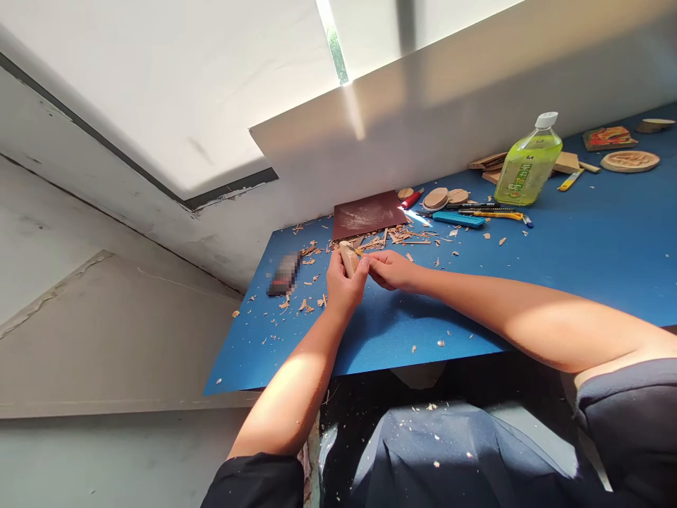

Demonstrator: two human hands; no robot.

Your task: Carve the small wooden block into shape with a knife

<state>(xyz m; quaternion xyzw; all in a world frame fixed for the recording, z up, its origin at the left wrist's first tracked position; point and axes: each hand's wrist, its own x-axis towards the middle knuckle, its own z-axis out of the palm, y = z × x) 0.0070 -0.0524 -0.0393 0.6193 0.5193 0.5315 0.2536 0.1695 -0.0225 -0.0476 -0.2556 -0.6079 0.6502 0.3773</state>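
My left hand (345,288) is wrapped around a small block of pale wood (350,261), held upright above the blue table (576,261). My right hand (391,270) is closed at the block's right side, its fingers meeting my left thumb. From its grip a small carving knife (358,252) with a yellowish part points at the block's upper end. Most of the knife is hidden by the fingers. Wood shavings (423,238) lie scattered just beyond both hands. Behind them is a brown sheet of sandpaper (367,214) with pale dust on it.
A blurred dark object (284,274) lies left of my hands. To the right are a blue cutter (458,219), a red tool (412,200), wooden discs (436,198) and a green drink bottle (529,162). A carved round plaque (630,161) lies farther right. The wall borders the table's back.
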